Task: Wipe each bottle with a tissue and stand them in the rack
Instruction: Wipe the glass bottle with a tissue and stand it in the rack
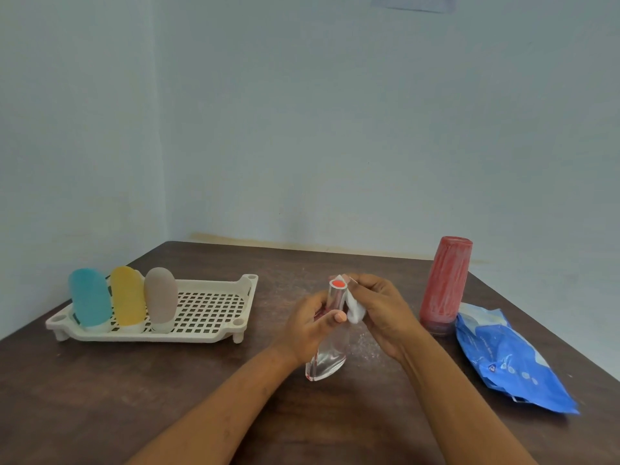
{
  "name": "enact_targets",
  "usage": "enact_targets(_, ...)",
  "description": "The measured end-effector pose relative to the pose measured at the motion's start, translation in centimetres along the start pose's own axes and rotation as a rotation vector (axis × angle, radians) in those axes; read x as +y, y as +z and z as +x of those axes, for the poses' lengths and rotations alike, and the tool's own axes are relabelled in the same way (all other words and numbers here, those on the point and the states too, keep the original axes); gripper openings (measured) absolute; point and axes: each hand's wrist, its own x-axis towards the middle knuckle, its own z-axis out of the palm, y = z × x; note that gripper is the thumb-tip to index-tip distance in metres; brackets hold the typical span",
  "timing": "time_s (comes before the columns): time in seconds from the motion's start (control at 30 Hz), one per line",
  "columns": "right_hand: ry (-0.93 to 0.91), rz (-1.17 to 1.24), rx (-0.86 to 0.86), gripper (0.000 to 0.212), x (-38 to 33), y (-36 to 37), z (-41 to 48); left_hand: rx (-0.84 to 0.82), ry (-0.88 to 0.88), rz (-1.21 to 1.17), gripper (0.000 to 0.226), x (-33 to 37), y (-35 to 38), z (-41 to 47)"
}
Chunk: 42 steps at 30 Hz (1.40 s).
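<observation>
My left hand (310, 325) grips a clear glass bottle (327, 362) with a silver cap topped by a red dot, held upright just over the middle of the table. My right hand (380, 312) pinches a white tissue (355, 308) against the right side of the cap. A cream slotted rack (214, 310) sits at the left. A teal bottle (90, 298), a yellow bottle (128, 296) and a grey-brown bottle (161, 297) stand cap-down along its left end. A tall red bottle (444, 285) stands on the table at the right.
A blue tissue packet (510, 359) lies at the right, just in front of the red bottle. The brown table (167, 391) meets pale walls at the back and left. The rack's right half holds nothing.
</observation>
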Motion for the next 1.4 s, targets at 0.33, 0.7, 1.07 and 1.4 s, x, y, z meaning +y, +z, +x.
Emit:
enact_targets(0.33,-0.208,-0.032,0.189,0.037,-0.7,3.0,-0.3,-0.037,-0.028,-0.04,0.073,0.6,0.0,-0.2)
enact_targets(0.7,-0.12,-0.026,0.148,0.071,-0.5,3.4,-1.5,-0.039,-0.072,-0.097,0.07,0.3,0.0,0.0)
enact_targets(1.07,-0.297,-0.083,0.078,0.037,1.4,1.6,-2.6,-0.055,-0.091,-0.075,0.075,0.6,-0.1,-0.3)
enact_targets(1.4,-0.323,-0.003,0.233,0.019,0.8,2.4,-1.1,-0.036,-0.095,-0.066,0.079,0.7,-0.2,-0.3)
